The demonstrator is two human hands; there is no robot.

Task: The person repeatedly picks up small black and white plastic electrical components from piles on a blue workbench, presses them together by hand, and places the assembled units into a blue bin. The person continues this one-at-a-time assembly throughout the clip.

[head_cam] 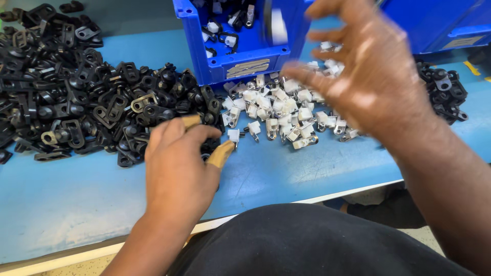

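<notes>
While the far left of the blue bench top (61, 204) is heaped with black plastic clips (66, 102), some with metal eyelets, we see our left hand (176, 163) lying knuckles-up at the near edge of that heap. Tan finger cots cover its forefinger and thumb tips. The fingers curl down onto the clips just beside the thumb, pinched narrow; whether a piece sits between them we cannot tell, the hand hides it.

Middle: a smaller pile of white clips with metal tabs (279, 110) spreads in front of a blue bin (240, 64). The bin holds a mix of black and white pieces. One white clip lies just beside the left thumb.

Right: our right hand (368, 76) hovers above the white pile, blurred, fingers spread wide, holding nothing that shows. A blurred white bit near the bin rim (279, 25) looks airborne or just loose; hard to say. More black clips (445, 92) lie at the far right, by a second blue bin (440, 25).

Our read: a pick from the black heap is in hand on the left, the right hand free between bin and white pile. Any grab from here needs one piece singled out of a tangled heap, so a fine fingertip pinch.
</notes>
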